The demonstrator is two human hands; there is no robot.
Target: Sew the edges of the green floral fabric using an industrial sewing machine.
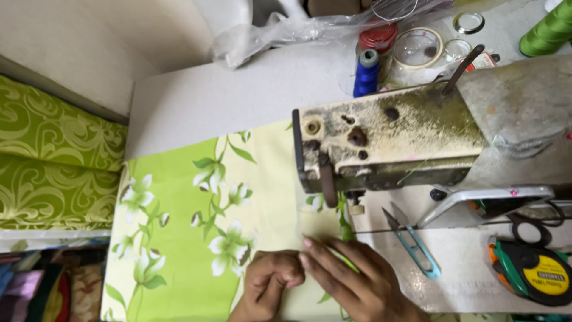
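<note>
A green floral fabric, printed with white flowers on light and deeper green bands, lies spread over the desk and runs under the head of a worn, stained sewing machine. Both hands rest on the fabric at its near edge, just in front of the needle area. The left hand is curled into a loose fist, its fingertips pinching the cloth; the right hand lies flatter, fingers stretched out and pressing the fabric down, with the two hands touching each other. Whether a thread is held between them cannot be told. Just right of the right hand, a pair of teal thread snips lies on the machine bed, and further right sit a yellow and black tape measure and black-handled scissors. Behind the machine stand a blue thread cone, a red spool, a roll of clear tape and crumpled clear plastic; a green thread cone stands at the far right corner. Folded green patterned cloth is stacked off the desk's left side.
</note>
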